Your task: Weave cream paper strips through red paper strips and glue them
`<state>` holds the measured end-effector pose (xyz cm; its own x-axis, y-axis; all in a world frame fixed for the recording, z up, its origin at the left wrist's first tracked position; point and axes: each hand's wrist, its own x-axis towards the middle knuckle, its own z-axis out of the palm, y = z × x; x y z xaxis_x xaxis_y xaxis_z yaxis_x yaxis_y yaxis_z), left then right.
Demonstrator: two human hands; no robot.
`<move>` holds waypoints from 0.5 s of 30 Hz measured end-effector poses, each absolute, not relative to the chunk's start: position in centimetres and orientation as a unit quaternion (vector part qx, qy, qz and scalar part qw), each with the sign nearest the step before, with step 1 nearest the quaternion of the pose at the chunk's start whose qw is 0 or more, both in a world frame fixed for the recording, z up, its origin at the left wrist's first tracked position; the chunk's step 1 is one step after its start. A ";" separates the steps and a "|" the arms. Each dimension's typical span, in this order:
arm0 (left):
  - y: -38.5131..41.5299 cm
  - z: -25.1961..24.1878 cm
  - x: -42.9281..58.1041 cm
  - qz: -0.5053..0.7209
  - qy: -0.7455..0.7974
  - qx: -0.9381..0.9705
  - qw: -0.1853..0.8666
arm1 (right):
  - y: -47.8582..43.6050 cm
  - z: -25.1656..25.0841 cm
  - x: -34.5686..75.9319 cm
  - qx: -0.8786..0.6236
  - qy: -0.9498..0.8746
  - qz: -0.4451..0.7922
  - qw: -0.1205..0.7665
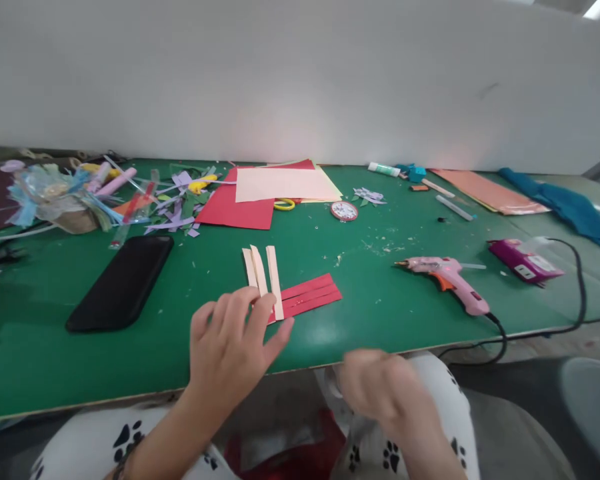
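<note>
My left hand (233,343) is over the near ends of several cream paper strips (276,283), fingers spread and bent, the fingertips at the strips. Those strips stand crosswise over red paper strips (313,295) that lie side by side, slanting up to the right. Part of the red strips is hidden under my left hand; small shiny specks show on them. My right hand (380,390) is off the table's front edge, above my lap. It is smeared by motion and looks curled, so whether it holds anything cannot be made out.
On the green table (350,327), a pink glue gun (445,275) lies at right, its cord hanging over the front edge. A black phone (123,283) is at left. Behind are red and cream paper sheets (287,185), yellow-handled scissors (284,205), purple scraps (180,210) and a glue stick (384,169).
</note>
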<state>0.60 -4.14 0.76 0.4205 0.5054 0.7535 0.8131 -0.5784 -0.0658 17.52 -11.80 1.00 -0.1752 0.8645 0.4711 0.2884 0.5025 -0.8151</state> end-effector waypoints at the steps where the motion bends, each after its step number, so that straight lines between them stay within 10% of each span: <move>1: -4.3 0.7 0.6 -0.374 -0.398 -0.816 0.191 | -11.4 1.1 16.6 -0.398 -0.725 0.279 0.489; 15: -4.0 0.0 0.3 -0.393 -0.370 -0.839 0.070 | -11.0 2.7 17.3 -0.285 -0.890 0.119 0.335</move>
<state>0.25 -4.04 0.03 0.4171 0.5666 0.7106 0.6761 -0.7159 0.1740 17.30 -10.98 2.66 -0.6131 0.5868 0.5289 0.4275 0.8095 -0.4025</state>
